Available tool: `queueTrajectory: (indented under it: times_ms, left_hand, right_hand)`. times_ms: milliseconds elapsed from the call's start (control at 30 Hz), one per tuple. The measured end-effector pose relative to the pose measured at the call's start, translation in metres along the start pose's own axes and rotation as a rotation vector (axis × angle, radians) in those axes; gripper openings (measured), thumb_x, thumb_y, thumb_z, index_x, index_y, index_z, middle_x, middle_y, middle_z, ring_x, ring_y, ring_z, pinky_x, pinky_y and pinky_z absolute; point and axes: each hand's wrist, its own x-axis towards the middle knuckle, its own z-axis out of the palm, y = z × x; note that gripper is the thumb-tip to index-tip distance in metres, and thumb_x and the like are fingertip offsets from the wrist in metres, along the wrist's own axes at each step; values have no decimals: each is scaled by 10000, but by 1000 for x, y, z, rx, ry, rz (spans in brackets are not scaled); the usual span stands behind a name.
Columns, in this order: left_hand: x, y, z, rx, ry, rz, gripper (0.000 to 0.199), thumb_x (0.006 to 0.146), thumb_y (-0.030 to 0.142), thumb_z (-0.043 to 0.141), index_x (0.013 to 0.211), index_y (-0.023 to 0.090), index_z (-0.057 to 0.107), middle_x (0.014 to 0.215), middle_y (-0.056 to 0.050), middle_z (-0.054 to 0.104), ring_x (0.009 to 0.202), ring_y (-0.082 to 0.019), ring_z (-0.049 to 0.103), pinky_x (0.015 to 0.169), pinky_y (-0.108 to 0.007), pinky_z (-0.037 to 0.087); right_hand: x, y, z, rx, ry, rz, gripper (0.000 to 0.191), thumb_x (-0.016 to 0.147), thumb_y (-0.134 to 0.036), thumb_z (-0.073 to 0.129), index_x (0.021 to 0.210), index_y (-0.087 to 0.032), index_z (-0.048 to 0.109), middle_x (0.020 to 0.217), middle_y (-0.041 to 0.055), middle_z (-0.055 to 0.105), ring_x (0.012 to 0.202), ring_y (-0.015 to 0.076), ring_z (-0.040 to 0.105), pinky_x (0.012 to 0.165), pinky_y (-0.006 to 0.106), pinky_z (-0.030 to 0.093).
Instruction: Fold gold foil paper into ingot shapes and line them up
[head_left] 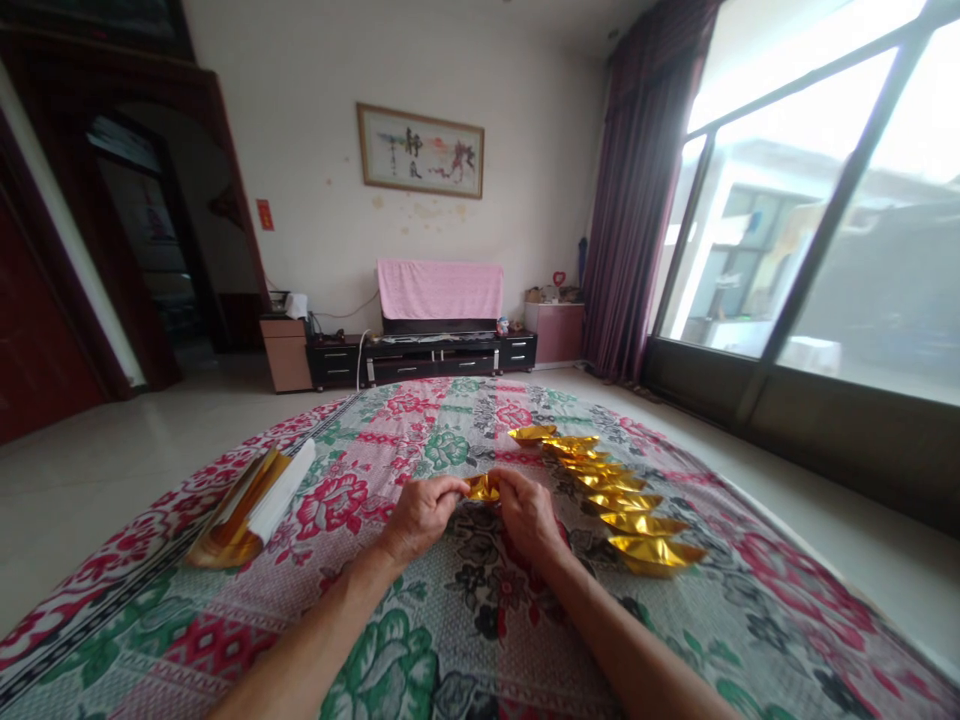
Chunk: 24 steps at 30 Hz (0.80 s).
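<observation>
Small folded gold foil piece (484, 488): over the floral-clothed table (225, 640)
Left hand (427, 512): fingertips pinching its left end
Right hand (529, 512): fingertips pinching its right end
Right: row of gold foil boats (622, 503)
Left: curled gold-and-white paper stack (244, 510)

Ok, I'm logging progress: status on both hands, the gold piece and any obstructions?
Left hand and right hand pinching gold foil piece, one at each end. Gold boats apart, off right. No obstruction visible.

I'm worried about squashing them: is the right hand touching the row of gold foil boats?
Apart. The head view shows patterned tablecloth between the right hand and the row of gold foil boats; the hand pinches a separate gold piece.
</observation>
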Motion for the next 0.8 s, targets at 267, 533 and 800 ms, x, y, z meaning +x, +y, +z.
queueTrajectory:
  times_ms: [267, 533, 800]
  left_hand:
    - [1, -1, 0, 23, 16, -7, 242, 769, 157, 460, 848, 206, 684, 806, 12, 709, 737, -112, 644, 673, -173, 459]
    - [1, 0, -1, -6, 0, -26, 232, 763, 154, 474, 836, 204, 688, 749, 16, 707, 676, -105, 636, 629, -166, 464]
    - [1, -2, 1, -32, 27, -15, 223, 768, 175, 479, 846, 204, 685, 781, 11, 708, 700, -109, 642, 645, -169, 475]
  right_hand:
    - [0, 0, 0, -3, -20, -3, 327, 799, -250, 367, 893, -196, 676, 695, 23, 673, 605, 149, 600, 581, 211, 407]
    - [0, -1, 0, 26, -21, -13, 317, 796, -261, 382, 884, -192, 679, 697, 29, 677, 608, 151, 602, 587, 213, 407]
    - [0, 0, 0, 37, -27, -13, 320, 804, -250, 376, 900, -197, 676, 692, 23, 674, 620, 153, 607, 587, 215, 409]
